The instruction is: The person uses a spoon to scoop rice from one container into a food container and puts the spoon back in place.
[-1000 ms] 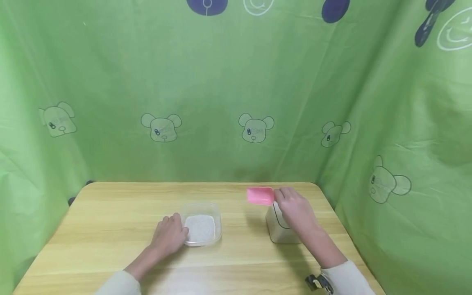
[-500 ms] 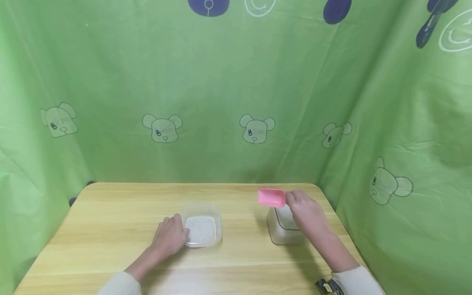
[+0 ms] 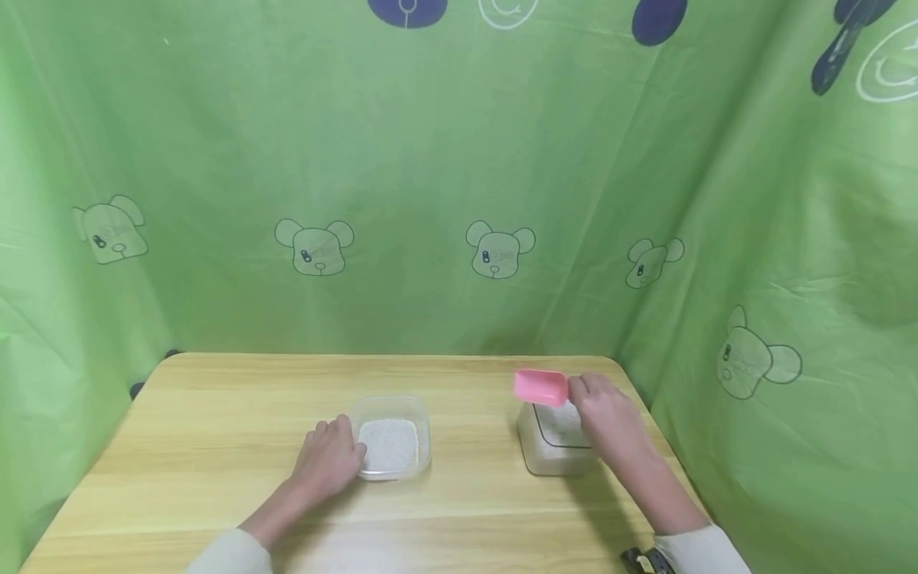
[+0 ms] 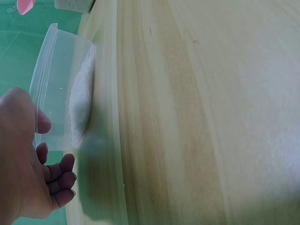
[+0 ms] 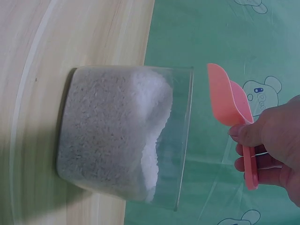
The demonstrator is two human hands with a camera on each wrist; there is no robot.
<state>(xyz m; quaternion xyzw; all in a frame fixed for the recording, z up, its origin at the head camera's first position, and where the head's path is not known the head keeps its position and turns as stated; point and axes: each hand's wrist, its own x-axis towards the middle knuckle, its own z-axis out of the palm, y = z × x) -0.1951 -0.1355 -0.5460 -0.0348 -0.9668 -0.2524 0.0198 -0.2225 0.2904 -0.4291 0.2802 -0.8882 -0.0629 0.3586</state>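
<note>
1. Both hands show on my head feed, each with its grip closed on something.
2. I see the left hand (image 3: 324, 461) pinching the wall of the low clear tub (image 3: 390, 406) at its left side, thumb and finger together on the plastic.
3. The tub sits upright on the wooden table (image 3: 251, 391), white grains (image 3: 389, 446) covering its floor.
4. I have the right hand (image 3: 606, 410) clamped on the handle of the pink scoop (image 3: 541, 387), thumb where handle meets bowl.
5. That scoop hangs above the tall clear jar (image 3: 545, 460); my right wrist feed shows a gap between scoop and rim.
6. The jar stands upright on the table's right part, well apart from the tub, its own grains uneven and below the rim.
7. Behind the table I see 1 green curtain (image 3: 402, 159) printed with bear heads.
</note>
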